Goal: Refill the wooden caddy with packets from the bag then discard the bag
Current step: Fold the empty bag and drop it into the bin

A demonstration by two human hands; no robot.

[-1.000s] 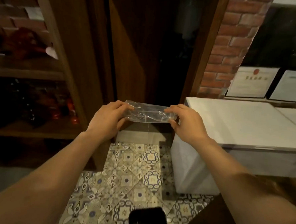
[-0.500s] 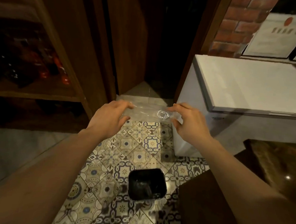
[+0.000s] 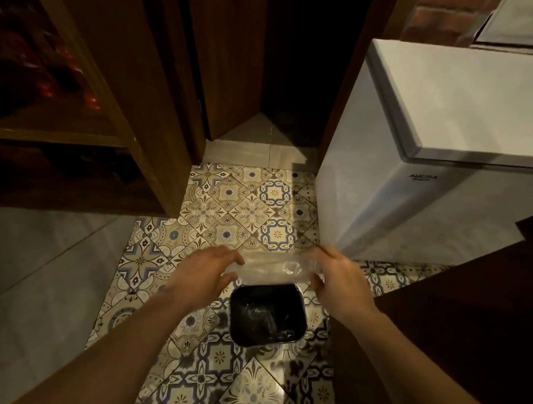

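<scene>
A clear, empty plastic bag (image 3: 271, 268) is stretched flat between my two hands, just above the far rim of a small black bin (image 3: 267, 314) that stands on the patterned floor. My left hand (image 3: 204, 274) pinches the bag's left end with thumb and fingers. My right hand (image 3: 337, 275) grips its right end. The bin is lined with a dark bag and shows some clear plastic inside. The wooden caddy and the packets are out of view.
A white chest freezer (image 3: 421, 166) stands at the right. Dark wooden shelving (image 3: 88, 106) fills the left, with a dark doorway (image 3: 284, 67) between them. A dark brown counter (image 3: 469, 320) sits at the lower right. Patterned tiles (image 3: 227, 212) cover the floor.
My head has tilted down, and both hands have lowered the bag from chest height to just over the bin, which has come fully into view.
</scene>
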